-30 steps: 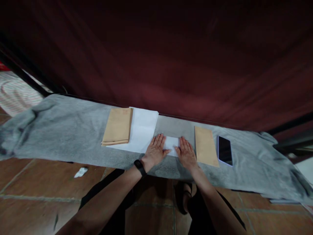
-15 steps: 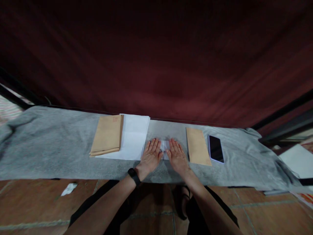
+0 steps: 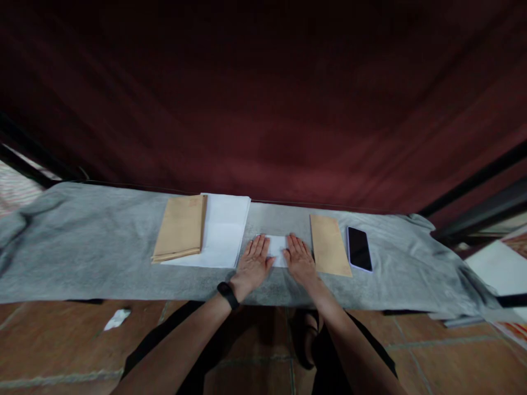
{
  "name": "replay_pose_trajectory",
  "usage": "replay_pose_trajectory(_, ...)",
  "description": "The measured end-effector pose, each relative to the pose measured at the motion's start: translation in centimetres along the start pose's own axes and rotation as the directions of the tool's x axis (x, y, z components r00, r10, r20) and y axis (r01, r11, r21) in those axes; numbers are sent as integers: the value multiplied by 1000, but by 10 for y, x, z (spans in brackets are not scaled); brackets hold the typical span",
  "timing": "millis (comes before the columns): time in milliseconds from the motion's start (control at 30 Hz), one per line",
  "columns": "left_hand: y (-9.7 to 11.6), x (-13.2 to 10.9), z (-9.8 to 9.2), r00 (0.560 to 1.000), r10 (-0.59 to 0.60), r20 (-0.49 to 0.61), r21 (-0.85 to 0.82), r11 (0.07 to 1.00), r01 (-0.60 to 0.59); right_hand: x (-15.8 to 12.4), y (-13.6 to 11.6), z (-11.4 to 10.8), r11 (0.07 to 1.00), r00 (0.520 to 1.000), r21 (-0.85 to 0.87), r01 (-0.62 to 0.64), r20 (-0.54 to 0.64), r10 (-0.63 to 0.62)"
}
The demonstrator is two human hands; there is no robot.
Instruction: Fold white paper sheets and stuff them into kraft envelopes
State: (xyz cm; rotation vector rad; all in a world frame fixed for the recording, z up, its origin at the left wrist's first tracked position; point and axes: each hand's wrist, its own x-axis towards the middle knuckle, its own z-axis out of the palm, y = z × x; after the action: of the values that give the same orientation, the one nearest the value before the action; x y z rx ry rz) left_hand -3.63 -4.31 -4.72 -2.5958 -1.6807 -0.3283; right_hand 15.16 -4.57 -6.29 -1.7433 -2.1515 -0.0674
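Note:
A small piece of folded white paper (image 3: 278,251) lies on the grey cloth, partly covered by my hands. My left hand (image 3: 252,264) presses flat on its left end, fingers stretched out. On the right end rests my right hand (image 3: 299,262), also flat with the fingers extended. Left of my left hand is a stack of white sheets (image 3: 225,230), and a pile of brown envelopes (image 3: 180,226) overlaps it. Just right of my right hand lies a single brown envelope (image 3: 330,245).
A phone (image 3: 359,249) with a dark screen lies right of the single envelope. The grey cloth (image 3: 102,241) covers a long narrow surface, with a dark red curtain (image 3: 263,109) hanging behind. A white scrap (image 3: 117,319) is on the tiled floor.
My hands have spread very slightly apart, and more of the white paper shows between them. The view has shifted a little.

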Motion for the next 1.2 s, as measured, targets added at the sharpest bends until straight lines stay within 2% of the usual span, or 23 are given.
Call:
replay_pose_trajectory(267,3,1,-4,1000,30,-8,17,999,-30,25,9,-12,999,992,12,31,123,-33)
replay_pose_trajectory(500,1,5,-7,996,91,-9,-23,996,-91,31,14,-12,999,995,36,27,93,-31)
replay_pose_trajectory(667,0,7,-8,991,135,-1,-43,990,-134,34,21,-9,990,991,120,75,103,-87)
replay_pose_trajectory(1000,-1,9,-8,986,167,11,-62,984,-166,35,21,-8,992,992,121,24,118,-39)
replay_pose_trajectory(1200,-2,10,-10,988,147,45,-105,984,-141,37,20,-14,982,991,191,8,132,-33)
